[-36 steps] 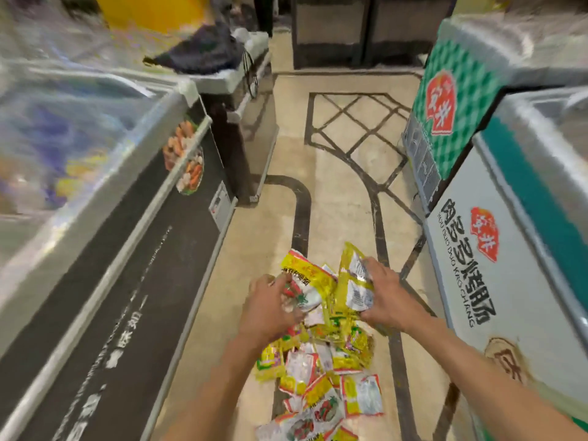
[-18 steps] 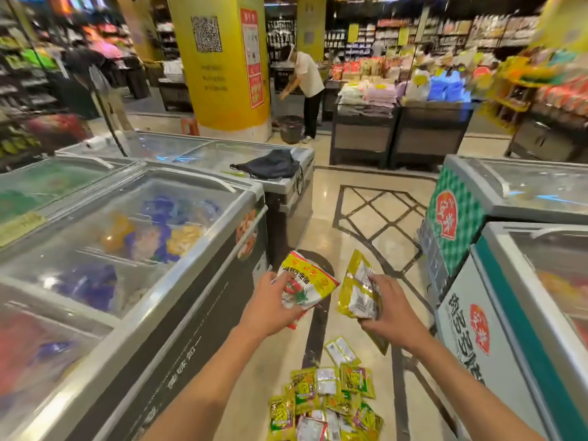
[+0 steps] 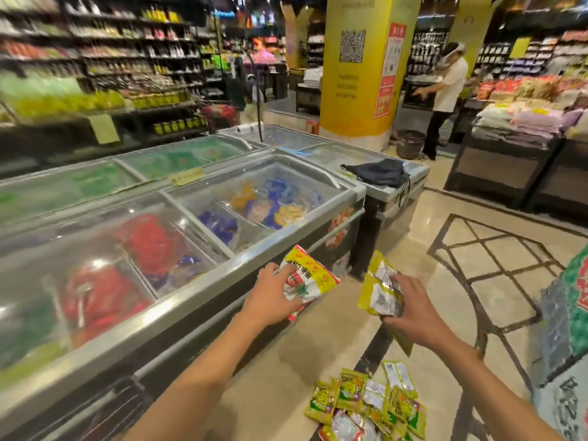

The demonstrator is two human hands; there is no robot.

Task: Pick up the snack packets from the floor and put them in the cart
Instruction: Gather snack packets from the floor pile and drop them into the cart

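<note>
My left hand (image 3: pixel 272 296) grips a red, yellow and white snack packet (image 3: pixel 310 275) in front of the freezer edge. My right hand (image 3: pixel 410 308) holds a small bunch of yellow and silver snack packets (image 3: pixel 378 289) at about the same height. Both hands are raised above the floor. Below them, at the bottom of the view, a pile of several yellow-green snack packets (image 3: pixel 369 405) lies on the tiled floor (image 3: pixel 350 316). No cart shows in this view.
A long row of glass-topped chest freezers (image 3: pixel 165 237) runs along my left. Another freezer (image 3: pixel 569 313) stands at the right edge. A dark bag (image 3: pixel 380 171) lies on the far freezer. A person (image 3: pixel 445 93) stands beyond a yellow pillar (image 3: pixel 362 65) near display stands (image 3: pixel 509 167).
Both hands rose from the floor pile with their packets. The view lifted and swung left, so the pile dropped to the bottom and the store came into sight.
</note>
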